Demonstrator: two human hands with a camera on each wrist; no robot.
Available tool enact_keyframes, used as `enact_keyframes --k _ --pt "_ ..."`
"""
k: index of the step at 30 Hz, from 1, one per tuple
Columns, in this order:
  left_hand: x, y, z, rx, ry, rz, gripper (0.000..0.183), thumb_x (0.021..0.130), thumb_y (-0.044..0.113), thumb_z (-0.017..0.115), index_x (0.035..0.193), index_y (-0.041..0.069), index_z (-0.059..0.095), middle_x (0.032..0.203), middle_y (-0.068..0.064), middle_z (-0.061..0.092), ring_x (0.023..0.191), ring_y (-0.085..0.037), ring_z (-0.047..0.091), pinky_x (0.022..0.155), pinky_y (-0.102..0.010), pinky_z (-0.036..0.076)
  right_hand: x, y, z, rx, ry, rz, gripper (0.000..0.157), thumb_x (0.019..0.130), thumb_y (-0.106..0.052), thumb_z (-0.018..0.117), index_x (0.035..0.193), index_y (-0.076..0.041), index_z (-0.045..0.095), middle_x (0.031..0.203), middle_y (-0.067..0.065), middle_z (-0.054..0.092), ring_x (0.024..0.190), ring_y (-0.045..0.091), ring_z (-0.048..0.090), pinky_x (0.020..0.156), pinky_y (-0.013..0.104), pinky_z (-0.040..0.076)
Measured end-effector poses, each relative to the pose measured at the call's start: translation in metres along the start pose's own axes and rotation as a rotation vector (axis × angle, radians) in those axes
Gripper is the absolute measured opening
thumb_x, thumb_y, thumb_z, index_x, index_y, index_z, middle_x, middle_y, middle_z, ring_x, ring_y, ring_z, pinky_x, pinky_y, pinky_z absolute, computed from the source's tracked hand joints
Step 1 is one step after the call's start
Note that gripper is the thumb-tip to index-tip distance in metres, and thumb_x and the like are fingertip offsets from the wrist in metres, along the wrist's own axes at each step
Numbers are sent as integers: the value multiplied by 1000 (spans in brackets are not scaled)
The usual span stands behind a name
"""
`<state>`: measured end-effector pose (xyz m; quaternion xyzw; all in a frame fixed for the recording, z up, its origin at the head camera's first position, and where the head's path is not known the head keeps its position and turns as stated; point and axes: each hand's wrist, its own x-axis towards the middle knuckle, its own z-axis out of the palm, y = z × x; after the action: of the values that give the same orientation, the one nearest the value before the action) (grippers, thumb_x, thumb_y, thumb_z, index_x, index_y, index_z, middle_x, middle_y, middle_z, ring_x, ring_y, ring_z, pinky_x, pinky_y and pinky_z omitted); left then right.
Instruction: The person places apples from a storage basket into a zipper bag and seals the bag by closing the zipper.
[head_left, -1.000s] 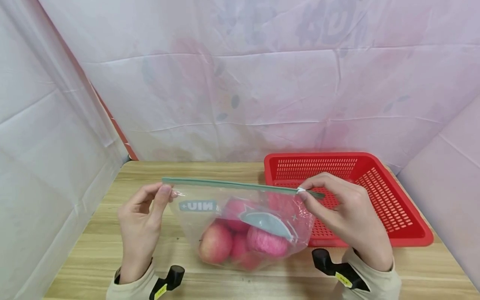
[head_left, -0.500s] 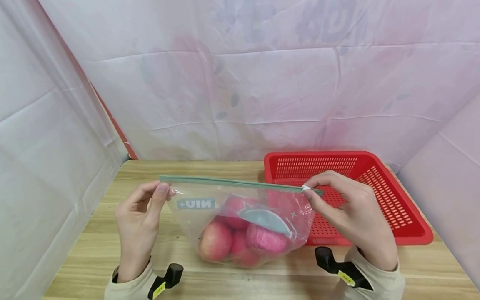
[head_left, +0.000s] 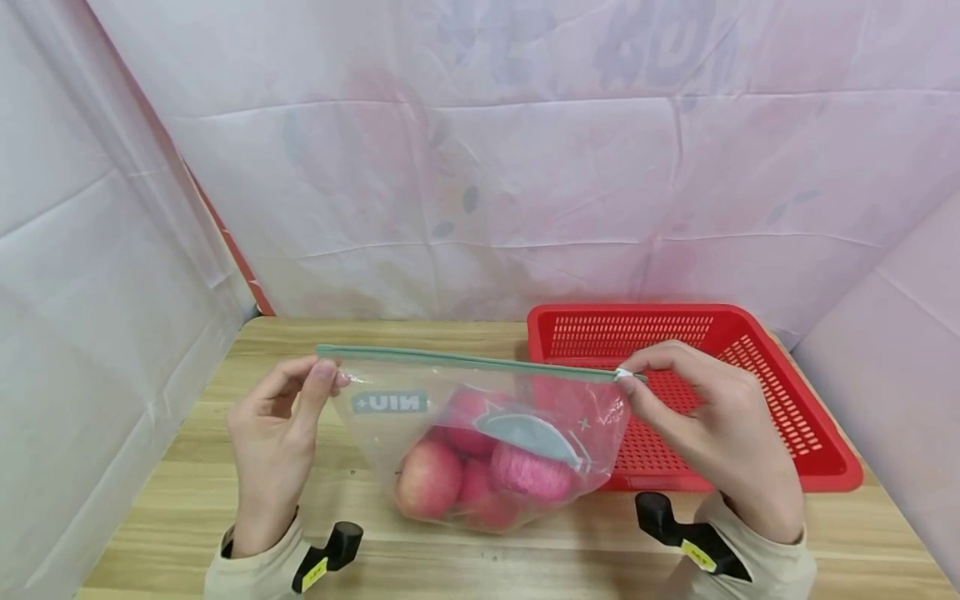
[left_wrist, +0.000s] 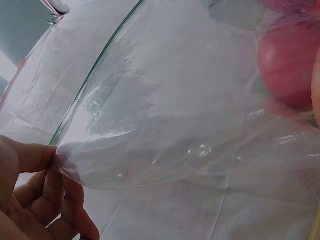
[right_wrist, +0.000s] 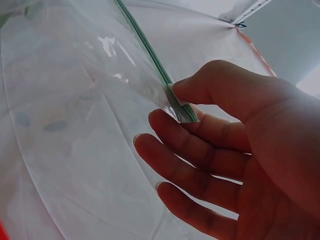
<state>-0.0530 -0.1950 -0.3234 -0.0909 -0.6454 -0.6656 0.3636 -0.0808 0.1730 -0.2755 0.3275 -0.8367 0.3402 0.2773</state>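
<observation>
A clear zipper bag [head_left: 382,446] with a green top strip holds several red apples [head_left: 429,479], one wrapped in pink netting. My left hand [head_left: 273,429] pinches the bag's left top corner between thumb and forefinger; the left wrist view shows the film bunched at those fingertips. At the other end, my right hand [head_left: 712,433] pinches the small white slider [head_left: 622,374] on the green strip. Seen from the right wrist, thumb and forefinger grip the slider [right_wrist: 179,95] close to the strip's end, the other fingers spread below. The strip is stretched nearly straight between both hands.
Behind the bag on the right, a red plastic basket [head_left: 813,417] with slotted walls stands on the wooden table [head_left: 187,500]. Pale printed cloth [head_left: 525,183] hangs at the back and along both sides.
The right hand has moved rightward, drawing the white slider along the green strip to near its right end. The left hand has shifted slightly left and up with its corner.
</observation>
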Motion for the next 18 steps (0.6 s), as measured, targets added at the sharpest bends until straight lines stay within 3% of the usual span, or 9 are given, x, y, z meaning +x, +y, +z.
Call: enact_keyframes --k 13,18 --pt "2 1 2 -66 -20 28 6 93 -12 64 93 -16 69 79 -2 74 75 -11 67 79 -19 56 -1 -2 -7 31 14 23 37 70 13 81 95 -13 73 88 -7 71 83 -3 63 78 7 49" --pt "2 7 1 -77 -29 86 6 92 -16 63 93 -16 69 81 -3 76 76 -11 71 77 -18 58 -2 -10 -10 139 87 -34 12 83 1 80 91 -1 72 86 -2 70 83 1 63 78 10 50"
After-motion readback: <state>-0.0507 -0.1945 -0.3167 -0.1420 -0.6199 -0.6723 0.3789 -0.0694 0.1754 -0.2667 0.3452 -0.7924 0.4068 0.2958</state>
